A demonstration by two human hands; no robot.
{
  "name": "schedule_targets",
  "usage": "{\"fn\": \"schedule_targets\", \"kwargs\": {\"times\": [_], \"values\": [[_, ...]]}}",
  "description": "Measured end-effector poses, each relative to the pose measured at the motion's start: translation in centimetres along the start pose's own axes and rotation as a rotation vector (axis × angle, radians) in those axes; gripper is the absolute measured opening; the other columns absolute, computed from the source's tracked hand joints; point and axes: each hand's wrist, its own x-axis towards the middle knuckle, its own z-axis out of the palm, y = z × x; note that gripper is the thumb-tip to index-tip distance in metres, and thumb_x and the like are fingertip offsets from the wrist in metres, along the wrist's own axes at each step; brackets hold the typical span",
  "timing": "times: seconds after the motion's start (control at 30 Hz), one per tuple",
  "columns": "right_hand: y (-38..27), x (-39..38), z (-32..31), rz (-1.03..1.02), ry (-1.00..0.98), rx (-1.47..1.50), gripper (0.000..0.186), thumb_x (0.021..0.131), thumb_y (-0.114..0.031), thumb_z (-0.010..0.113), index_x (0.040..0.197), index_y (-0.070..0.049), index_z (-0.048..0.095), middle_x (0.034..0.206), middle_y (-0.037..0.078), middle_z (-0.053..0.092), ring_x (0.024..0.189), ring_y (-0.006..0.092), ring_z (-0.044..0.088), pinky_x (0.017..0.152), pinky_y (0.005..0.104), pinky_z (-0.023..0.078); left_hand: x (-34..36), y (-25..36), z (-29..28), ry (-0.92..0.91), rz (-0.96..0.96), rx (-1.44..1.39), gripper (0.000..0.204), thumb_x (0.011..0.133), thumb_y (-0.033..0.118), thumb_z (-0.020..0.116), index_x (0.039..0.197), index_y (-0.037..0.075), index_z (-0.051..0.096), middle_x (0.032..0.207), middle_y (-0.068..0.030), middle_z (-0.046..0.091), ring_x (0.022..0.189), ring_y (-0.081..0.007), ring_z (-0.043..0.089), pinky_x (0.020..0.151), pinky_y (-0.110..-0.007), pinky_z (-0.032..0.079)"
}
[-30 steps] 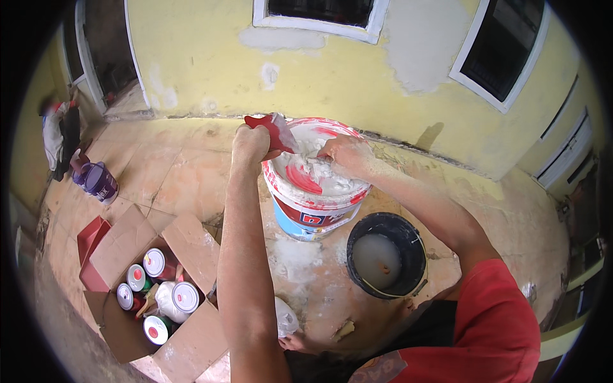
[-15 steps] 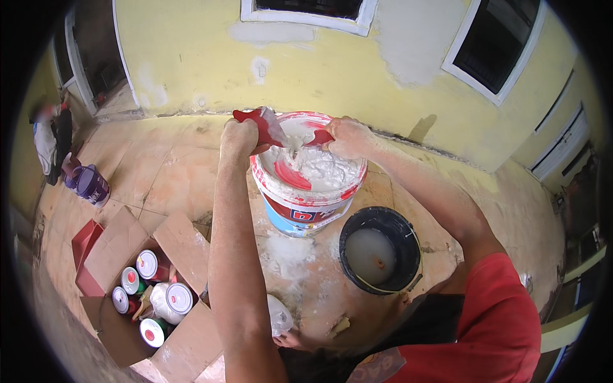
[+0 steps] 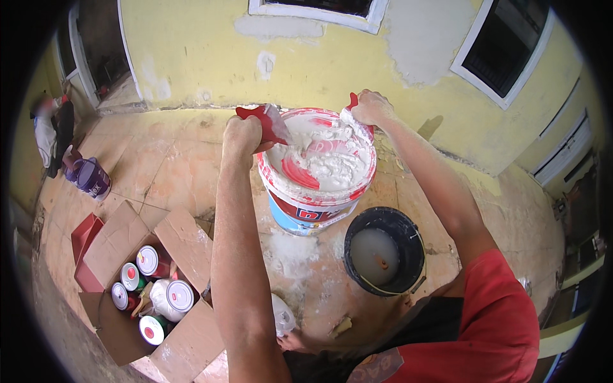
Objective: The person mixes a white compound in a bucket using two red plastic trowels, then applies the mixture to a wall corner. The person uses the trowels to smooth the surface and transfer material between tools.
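Observation:
My left hand (image 3: 244,135) grips a red scraper (image 3: 267,123) smeared with white paste, held over the left rim of a large white, red and blue bucket (image 3: 287,210). My right hand (image 3: 373,108) is closed on another red scraper (image 3: 353,103), raised at the bucket's back right, with white paste heaped on its blade. Lumpy white paste (image 3: 335,165) lies at the top of the bucket, over red streaks.
A black pail (image 3: 415,255) of cloudy water stands right of the bucket. An open cardboard box (image 3: 175,345) of cans lies lower left, beside red trays (image 3: 86,242). A purple bucket (image 3: 92,179) and a blurred person (image 3: 48,134) are far left. A yellow wall (image 3: 191,57) rises behind.
My right hand has lifted from the paste in the middle up to the back right rim, bringing its scraper out with paste on it. My left hand has shifted only slightly.

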Motion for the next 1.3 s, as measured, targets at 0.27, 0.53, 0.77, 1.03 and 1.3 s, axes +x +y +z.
{"fn": "schedule_targets", "kwargs": {"times": [0.27,0.53,0.77,1.03,1.3], "values": [[-0.1,2.2,0.6,0.105,-0.131,0.28,0.042,0.075,-0.017,0.082,0.107,0.005,0.067,0.098,0.018,0.072,0.076,0.0268,0.07,0.054,0.0427,0.052,-0.2,0.4,-0.6,0.02,-0.004,-0.002,0.032,0.092,0.009,0.046,0.109,-0.015,0.06,0.102,-0.0236,0.07,0.074,-0.0283,0.074,0.056,-0.032,0.065],[1.5,1.6,-0.7,0.129,-0.136,0.121,0.038,0.079,-0.02,0.083,0.106,0.005,0.072,0.106,0.017,0.074,0.076,0.0296,0.072,0.058,0.0415,0.057,-0.7,1.3,-2.8,0.081,-0.012,-0.041,0.026,0.089,0.004,0.052,0.107,-0.012,0.063,0.097,-0.0191,0.07,0.076,-0.0267,0.073,0.058,-0.033,0.065],[-2.2,7.5,0.9,-0.145,-0.1,0.158,0.033,0.075,-0.021,0.084,0.089,0.004,0.068,0.076,0.015,0.071,0.054,0.0251,0.065,0.051,0.0412,0.051,-0.6,1.2,-4.3,0.173,-0.007,0.129,0.037,0.088,0.017,0.049,0.098,-0.014,0.068,0.087,-0.0205,0.074,0.059,-0.0251,0.073,0.056,-0.033,0.061],[-13.2,10.3,1.4,-0.768,-0.301,-0.098,0.039,0.074,-0.021,0.085,0.11,-0.007,0.078,0.096,0.012,0.078,0.086,0.0252,0.071,0.07,0.0396,0.055,-0.5,1.2,-5.3,0.251,-0.038,0.263,0.038,0.089,0.021,0.05,0.096,-0.01,0.07,0.084,-0.0185,0.074,0.06,-0.0247,0.074,0.053,-0.033,0.055],[-15.5,6.1,0.4,-1.011,-0.643,0.02,0.016,0.078,-0.005,0.076,0.094,-0.001,0.076,0.078,0.004,0.073,0.073,0.0152,0.067,0.065,0.0328,0.053,-0.4,0.6,-6.2,0.285,-0.064,0.196,0.02,0.083,0.016,0.057,0.084,-0.002,0.067,0.074,-0.0102,0.066,0.06,-0.0222,0.069,0.05,-0.032,0.048]]}}
